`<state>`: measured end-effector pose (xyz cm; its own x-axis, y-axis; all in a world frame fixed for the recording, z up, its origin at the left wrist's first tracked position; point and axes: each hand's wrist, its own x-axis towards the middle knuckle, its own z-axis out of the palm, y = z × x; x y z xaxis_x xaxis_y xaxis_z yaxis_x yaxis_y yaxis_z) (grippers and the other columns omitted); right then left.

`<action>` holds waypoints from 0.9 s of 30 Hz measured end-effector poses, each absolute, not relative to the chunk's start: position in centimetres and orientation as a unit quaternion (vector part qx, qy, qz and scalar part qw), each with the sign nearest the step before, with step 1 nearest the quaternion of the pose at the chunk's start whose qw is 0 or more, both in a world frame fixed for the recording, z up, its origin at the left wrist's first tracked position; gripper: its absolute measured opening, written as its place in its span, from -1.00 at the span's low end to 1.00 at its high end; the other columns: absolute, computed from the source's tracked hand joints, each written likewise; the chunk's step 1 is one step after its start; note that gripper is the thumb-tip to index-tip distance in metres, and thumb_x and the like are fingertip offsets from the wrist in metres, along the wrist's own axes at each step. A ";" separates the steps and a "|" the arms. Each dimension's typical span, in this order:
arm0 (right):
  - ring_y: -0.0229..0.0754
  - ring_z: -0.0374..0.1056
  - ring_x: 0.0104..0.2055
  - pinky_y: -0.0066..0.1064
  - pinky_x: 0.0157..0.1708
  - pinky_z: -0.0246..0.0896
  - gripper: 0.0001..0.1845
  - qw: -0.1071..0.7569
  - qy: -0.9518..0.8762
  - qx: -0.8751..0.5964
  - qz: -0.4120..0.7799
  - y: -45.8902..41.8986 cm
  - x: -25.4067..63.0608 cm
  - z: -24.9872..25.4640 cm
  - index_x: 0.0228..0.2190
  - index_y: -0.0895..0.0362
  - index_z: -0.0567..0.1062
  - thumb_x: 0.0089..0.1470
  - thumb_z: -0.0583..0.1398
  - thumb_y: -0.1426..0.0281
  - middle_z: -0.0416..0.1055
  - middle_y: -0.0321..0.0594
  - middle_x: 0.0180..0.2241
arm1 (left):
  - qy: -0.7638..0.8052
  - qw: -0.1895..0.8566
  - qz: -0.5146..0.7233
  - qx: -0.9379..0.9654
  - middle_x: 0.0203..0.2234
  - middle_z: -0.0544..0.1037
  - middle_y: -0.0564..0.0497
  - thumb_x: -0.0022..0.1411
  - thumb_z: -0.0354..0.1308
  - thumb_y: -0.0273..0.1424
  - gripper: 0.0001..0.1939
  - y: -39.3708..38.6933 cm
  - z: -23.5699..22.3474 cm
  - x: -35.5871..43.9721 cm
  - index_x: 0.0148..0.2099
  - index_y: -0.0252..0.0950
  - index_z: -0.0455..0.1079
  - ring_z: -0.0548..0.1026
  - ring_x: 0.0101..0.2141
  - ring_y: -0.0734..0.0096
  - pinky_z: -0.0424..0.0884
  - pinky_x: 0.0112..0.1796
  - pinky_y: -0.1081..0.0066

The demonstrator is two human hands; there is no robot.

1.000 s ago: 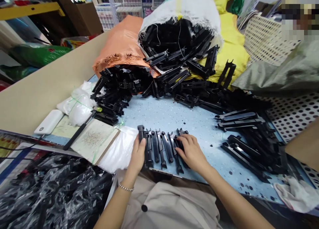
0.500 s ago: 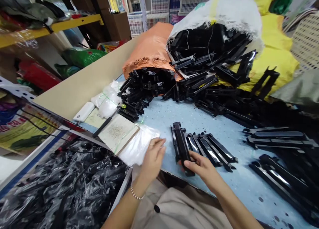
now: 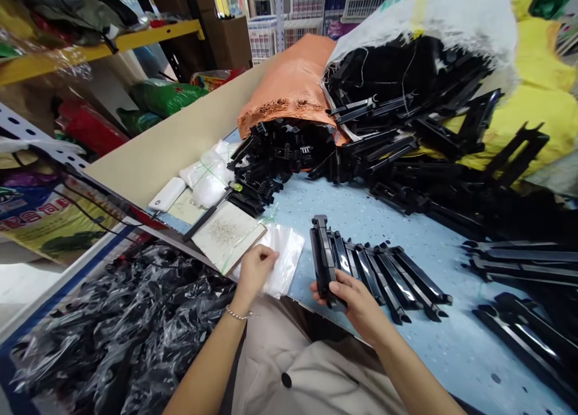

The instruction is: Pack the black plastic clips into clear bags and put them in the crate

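Observation:
My right hand point(image 3: 350, 294) is closed around the lower end of a long black plastic part point(image 3: 323, 252), which slants up from the near table edge. It looks like two narrow pieces lying together. Just right of it, several similar glossy black parts point(image 3: 383, 276) lie side by side in a row. My left hand point(image 3: 256, 271), wearing a beaded bracelet, is closed with thumb and fingertips pinched on the clear plastic bags point(image 3: 286, 255) by the table's front edge. A notepad-like white block point(image 3: 228, 234) lies beside that hand.
An orange sack point(image 3: 284, 78) and a white sack point(image 3: 424, 11) spill black parts onto the blue table point(image 3: 302, 198). More parts crowd the right side. A bin of plastic-wrapped black items point(image 3: 130, 324) stands at lower left. A black-handled tool point(image 3: 208, 213) rests across the white block.
My left hand has moved left and down onto the clear bags, its fingers now pinched. My right hand keeps hold of the black part. The view has shifted slightly.

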<state>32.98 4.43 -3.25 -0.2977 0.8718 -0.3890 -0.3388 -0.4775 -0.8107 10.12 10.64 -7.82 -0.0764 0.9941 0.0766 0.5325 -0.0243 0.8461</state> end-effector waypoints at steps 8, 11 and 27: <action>-0.16 0.45 -0.26 -0.35 -0.26 0.34 -0.72 0.411 -0.245 -0.445 0.757 4.8 33.2 -3.6 -0.27 0.17 0.51 0.01 0.28 0.25 0.55 -0.07 -0.22 | 0.631 0.124 0.280 0.713 -0.26 0.50 -0.14 0.20 0.10 -0.37 -0.85 9.4 -7.4 9.9 -0.20 -0.28 0.42 0.44 -0.20 0.15 0.34 -0.15 0.21; -0.18 0.46 -0.28 -0.38 -0.27 0.34 -0.73 0.403 -0.248 -0.427 0.770 4.8 32.7 -3.5 -0.27 0.18 0.52 0.02 0.28 0.26 0.55 -0.09 -0.24 | 0.644 0.177 0.289 0.685 -0.43 0.46 -0.04 0.19 0.08 -0.39 -0.86 10.5 -7.3 9.3 -0.41 -0.26 0.39 0.45 -0.34 0.28 0.34 -0.27 0.32; -0.23 0.48 -0.41 -0.52 -0.48 0.32 -0.74 0.401 -0.140 -0.319 0.847 10.2 26.0 -4.3 -0.30 0.25 0.53 -0.05 0.29 0.35 0.56 -0.01 -0.21 | 0.626 0.379 0.443 0.518 -0.45 0.50 0.07 0.08 0.17 -0.39 -0.85 10.3 -8.0 8.0 -0.29 -0.24 0.25 0.51 -0.39 0.38 0.37 -0.33 0.42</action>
<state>26.03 10.20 -4.26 -0.4745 0.7690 -0.4283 -0.5904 -0.6389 -0.4932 8.04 10.35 -8.03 -0.1769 0.9841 -0.0160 0.3126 0.0716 0.9472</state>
